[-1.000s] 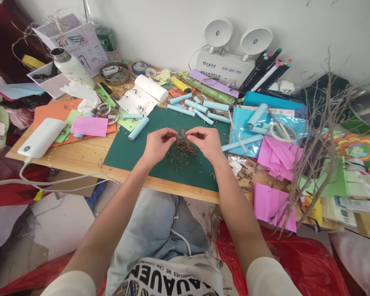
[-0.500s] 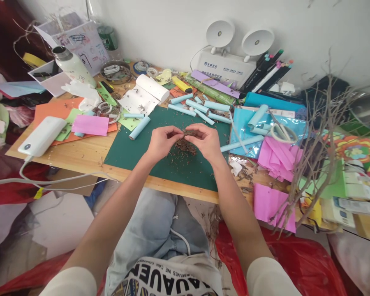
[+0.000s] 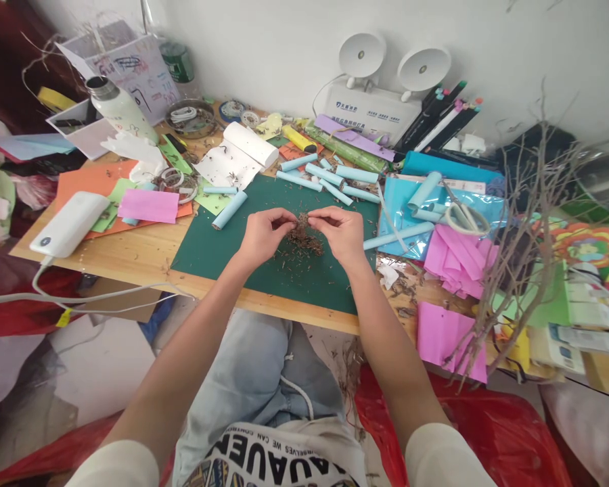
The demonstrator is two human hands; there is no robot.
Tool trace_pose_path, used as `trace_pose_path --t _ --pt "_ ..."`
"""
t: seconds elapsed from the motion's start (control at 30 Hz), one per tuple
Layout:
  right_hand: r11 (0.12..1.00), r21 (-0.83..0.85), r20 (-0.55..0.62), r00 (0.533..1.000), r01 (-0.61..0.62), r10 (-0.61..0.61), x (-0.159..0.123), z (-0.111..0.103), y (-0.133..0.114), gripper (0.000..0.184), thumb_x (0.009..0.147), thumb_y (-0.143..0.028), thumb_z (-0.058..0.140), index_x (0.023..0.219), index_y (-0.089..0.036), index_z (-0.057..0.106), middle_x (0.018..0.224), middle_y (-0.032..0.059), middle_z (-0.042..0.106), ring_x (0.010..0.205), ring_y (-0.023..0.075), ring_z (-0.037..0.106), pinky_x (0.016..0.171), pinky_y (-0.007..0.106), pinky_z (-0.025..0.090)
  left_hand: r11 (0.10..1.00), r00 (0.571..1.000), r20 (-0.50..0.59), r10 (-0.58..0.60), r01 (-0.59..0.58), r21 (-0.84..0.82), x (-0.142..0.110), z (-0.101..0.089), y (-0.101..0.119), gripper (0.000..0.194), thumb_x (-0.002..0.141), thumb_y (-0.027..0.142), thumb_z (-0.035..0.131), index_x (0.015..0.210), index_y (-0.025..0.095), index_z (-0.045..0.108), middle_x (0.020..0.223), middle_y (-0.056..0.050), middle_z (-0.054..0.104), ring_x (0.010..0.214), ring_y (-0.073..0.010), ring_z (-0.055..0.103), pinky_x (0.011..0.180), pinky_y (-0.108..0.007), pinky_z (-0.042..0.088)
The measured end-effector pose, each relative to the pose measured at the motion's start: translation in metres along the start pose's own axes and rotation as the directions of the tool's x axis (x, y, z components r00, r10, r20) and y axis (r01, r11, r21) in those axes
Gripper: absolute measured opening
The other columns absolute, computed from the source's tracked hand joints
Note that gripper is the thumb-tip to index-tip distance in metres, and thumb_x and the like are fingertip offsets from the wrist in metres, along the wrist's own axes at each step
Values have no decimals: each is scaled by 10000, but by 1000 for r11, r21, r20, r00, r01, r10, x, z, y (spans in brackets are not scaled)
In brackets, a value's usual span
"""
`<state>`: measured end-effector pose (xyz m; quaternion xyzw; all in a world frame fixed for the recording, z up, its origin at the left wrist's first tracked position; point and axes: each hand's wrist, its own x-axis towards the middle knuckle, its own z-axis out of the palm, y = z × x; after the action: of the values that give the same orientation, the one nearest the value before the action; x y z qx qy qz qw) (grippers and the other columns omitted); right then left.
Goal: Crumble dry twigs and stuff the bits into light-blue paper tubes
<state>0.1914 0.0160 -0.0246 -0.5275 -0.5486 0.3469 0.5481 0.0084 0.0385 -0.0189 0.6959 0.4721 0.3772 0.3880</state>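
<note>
The worktop's point(image 3: 101, 251) front edge runs just below the green mat point(image 3: 223, 250), which shows broadest leftward. Left hand point(image 3: 279, 226) and right hand point(image 3: 325, 222) pinch thumb-to-finger at the brown pile point(image 3: 307, 245) mid-mat; what those fingertips hold, I can't tell.

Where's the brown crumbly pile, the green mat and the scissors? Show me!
Brown crumbly pile point(image 3: 307, 245): head view, middle of the heap.
Green mat point(image 3: 208, 253): head view, bare left part.
Scissors point(image 3: 465, 216): head view, on the pale handles.
</note>
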Motion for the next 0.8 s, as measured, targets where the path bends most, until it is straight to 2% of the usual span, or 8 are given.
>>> trace_pose_path --t 0.07,0.17,0.27,0.43,0.5,0.6,0.7,0.8 --pt "998 25 -13 998 -63 63 0 -3 -2 146 742 -336 771 833 -222 782 768 14 754 697 189 702 714 348 608 998 1000 -15 -6 7 67 -1 -5 0 163 823 282 633 851 162 739 778 -27 732 684 -147 612 660 -261 473" --pt "997 -11 44 996 -81 82 0 -5 -4 191 807 -369 708 912 -228 784 851 28 775 793 216 728 737 357 614 981 999 27 43 -48 186 -2 -11 -2 231 888 325 583 836 163 739 793 -36 734 711 -163 617 681 -276 461" --pt "990 -136 155 987 -27 48 -1 -6 -4 238 890 -345 596 1017 -243 769 970 34 780 878 217 732 780 355 603 942 988 95 119 -142 305 -2 -11 -7 242 925 314 547 908 175 744 882 -55 743 795 -191 642 750 -303 472" --pt "902 -414 216 976 123 -34 0 -11 -7 217 850 -267 619 1006 -226 765 1017 58 765 824 207 706 763 342 568 858 967 194 168 -240 454 -2 -10 -9 207 894 304 614 1016 183 729 933 -81 719 935 -243 636 844 -358 496" --pt "860 -490 213 976 143 -40 1 -16 -9 200 858 -270 608 967 -220 768 981 60 764 770 198 690 762 340 545 833 970 183 159 -231 503 -6 -13 -8 214 917 279 574 1034 182 724 972 -91 709 942 -243 639 845 -363 503" --pt "799 -599 190 980 63 65 1 -23 -12 182 858 -255 589 845 -210 765 833 54 760 688 201 669 722 333 506 798 991 108 81 -130 589 -15 -19 -6 244 932 254 532 1072 166 712 1006 -110 701 881 -244 656 785 -361 515" --pt "759 -651 223 958 8 182 -2 -22 -14 185 825 -213 590 691 -202 717 662 49 714 619 204 650 678 323 476 814 993 110 44 -100 572 -23 -17 -3 239 928 225 517 1053 165 712 983 -108 714 891 -252 665 790 -367 523" --pt "842 -540 261 952 7 159 -3 -16 -16 188 842 -223 554 706 -212 684 612 17 686 581 180 640 661 301 470 906 988 128 90 -134 401 -23 -9 0 255 925 187 495 1074 179 701 964 -75 732 867 -208 670 807 -332 532"
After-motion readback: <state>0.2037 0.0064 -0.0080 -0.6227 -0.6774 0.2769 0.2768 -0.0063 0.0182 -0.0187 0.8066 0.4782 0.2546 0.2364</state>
